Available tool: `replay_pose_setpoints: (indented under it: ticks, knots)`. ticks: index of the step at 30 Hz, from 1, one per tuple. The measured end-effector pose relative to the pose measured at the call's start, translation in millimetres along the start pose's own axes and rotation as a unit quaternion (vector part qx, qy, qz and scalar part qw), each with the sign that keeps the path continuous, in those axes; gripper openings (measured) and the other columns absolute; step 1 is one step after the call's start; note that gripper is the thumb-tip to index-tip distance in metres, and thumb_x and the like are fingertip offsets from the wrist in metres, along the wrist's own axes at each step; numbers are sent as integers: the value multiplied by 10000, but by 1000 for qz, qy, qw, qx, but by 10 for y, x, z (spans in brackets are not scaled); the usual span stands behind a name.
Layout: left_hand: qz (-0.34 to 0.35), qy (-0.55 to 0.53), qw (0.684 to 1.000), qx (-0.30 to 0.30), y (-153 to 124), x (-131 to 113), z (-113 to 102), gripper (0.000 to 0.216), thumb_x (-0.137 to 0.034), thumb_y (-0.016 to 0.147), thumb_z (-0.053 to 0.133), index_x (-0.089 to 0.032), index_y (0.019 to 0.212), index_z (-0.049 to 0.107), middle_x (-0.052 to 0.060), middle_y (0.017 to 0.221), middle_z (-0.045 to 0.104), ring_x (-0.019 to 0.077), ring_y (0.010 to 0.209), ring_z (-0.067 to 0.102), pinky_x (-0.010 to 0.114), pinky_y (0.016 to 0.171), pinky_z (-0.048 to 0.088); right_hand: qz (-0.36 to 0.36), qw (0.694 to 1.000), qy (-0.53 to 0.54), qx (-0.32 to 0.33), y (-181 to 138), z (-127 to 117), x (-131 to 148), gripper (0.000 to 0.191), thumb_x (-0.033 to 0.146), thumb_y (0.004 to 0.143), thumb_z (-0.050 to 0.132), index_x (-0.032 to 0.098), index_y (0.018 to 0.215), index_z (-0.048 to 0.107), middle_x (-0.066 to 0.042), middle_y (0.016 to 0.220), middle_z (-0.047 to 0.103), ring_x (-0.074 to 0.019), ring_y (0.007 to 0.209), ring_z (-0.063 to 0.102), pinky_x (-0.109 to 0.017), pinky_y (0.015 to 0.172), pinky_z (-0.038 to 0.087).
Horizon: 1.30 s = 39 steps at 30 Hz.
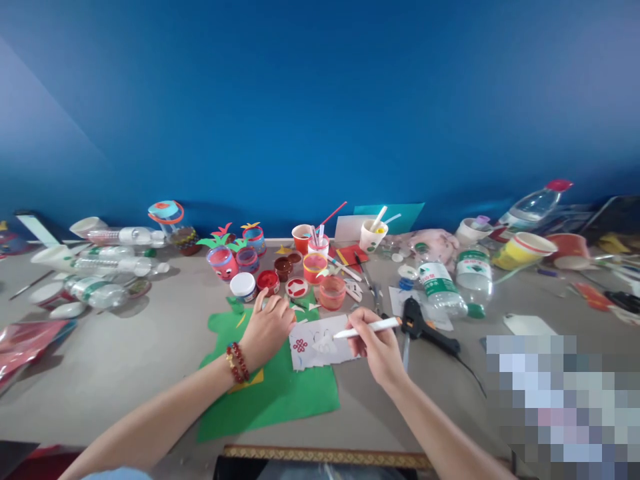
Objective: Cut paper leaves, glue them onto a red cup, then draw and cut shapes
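Head view: the right hand point(377, 350) grips a white pen point(367, 328) between thumb and fingers, its pointed end aimed left over a pale sheet of paper point(313, 360). Whether the tip touches the surface cannot be told. The sheet bears a red looped flower at its left and a small white triangle near its middle; it lies partly across a larger green sheet point(280, 403) on the grey desk point(150, 380).

The left hand point(271, 323), with a dark red beaded bracelet point(237, 363) at the wrist, rests over the green sheet, fingers bent, just beside the pale sheet's left edge; whether it holds anything cannot be told. Just beyond its fingers stand an open jar of red paint point(268, 280) and a white-lidded jar point(243, 287), with a brown pot point(283, 268) behind. Farther left is a red cup with green paper leaves point(223, 263).

Right of the right hand lies a black glue gun point(425, 327), its cord trailing toward the near side. Beyond it stands a clear bottle with a green label point(437, 287), and a white cup point(371, 237) holding slim sticks is by the blue wall point(300, 100).
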<state>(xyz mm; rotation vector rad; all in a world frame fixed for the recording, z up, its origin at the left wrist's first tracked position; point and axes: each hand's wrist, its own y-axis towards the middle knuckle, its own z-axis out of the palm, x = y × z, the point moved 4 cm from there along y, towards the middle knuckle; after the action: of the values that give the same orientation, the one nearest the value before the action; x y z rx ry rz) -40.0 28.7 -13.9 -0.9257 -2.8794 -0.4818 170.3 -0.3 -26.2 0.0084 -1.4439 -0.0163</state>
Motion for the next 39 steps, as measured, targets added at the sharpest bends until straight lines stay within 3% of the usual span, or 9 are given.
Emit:
replay_pose_setpoints:
  ticks: [8, 14, 20, 25, 29, 35, 39]
  knots:
    - [3, 25, 999, -44, 3, -27, 105, 172, -210, 920, 527, -172, 791, 634, 69, 856, 618, 238, 948, 541, 526, 1099, 279, 8, 999, -40, 31, 1, 63, -37, 368, 507, 850, 586, 187, 677, 529, 56, 413, 513, -61, 355, 374, -177, 386, 263]
    - [-8, -26, 998, -62, 15, -29, 102, 174, -168, 921, 497, -164, 805, 626, 88, 860, 619, 251, 961, 547, 548, 1096, 279, 3, 999, -41, 22, 25, 57, -9, 351, 483, 845, 604, 187, 670, 532, 56, 414, 515, -65, 364, 374, -189, 392, 248]
    - [-19, -94, 995, -35, 10, 25, 23, 154, -264, 879, 594, -182, 1003, 633, 82, 940, 632, 264, 997, 542, 558, 1085, 276, -2, 998, -49, 31, 22, 51, -53, 333, 459, 859, 593, 186, 679, 531, 58, 419, 515, -65, 374, 372, -184, 400, 252]
    - [57, -226, 972, -29, -119, -120, -13, 161, -261, 928, 523, -185, 1024, 627, 79, 1030, 643, 234, 1032, 543, 430, 975, 420, -7, 998, -58, 16, 32, 29, -65, 335, 450, 863, 590, 186, 668, 523, 59, 420, 509, -65, 377, 371, -183, 403, 257]
    - [83, -319, 944, -28, -208, -262, 53, 161, -253, 939, 510, -186, 956, 655, 65, 941, 661, 193, 925, 583, 341, 872, 489, -9, 998, -62, 6, 45, 26, -7, 340, 445, 857, 592, 188, 650, 510, 57, 420, 511, -66, 376, 363, -182, 403, 257]
    - [124, -309, 942, -44, -272, -290, 87, 195, -244, 951, 494, -191, 1023, 667, 75, 1016, 690, 197, 942, 601, 345, 858, 512, 26, 991, -103, 87, -10, 61, 132, 164, 306, 829, 607, 177, 731, 583, 30, 544, 597, -90, 466, 465, -188, 469, 350]
    - [170, -266, 948, -37, -305, -314, 70, 202, -239, 942, 513, -184, 1086, 643, 85, 1090, 682, 210, 968, 595, 350, 855, 515, 9, 984, -137, 110, -25, 49, 69, 48, 201, 757, 631, 174, 718, 617, 23, 590, 599, -113, 538, 505, -201, 504, 376]
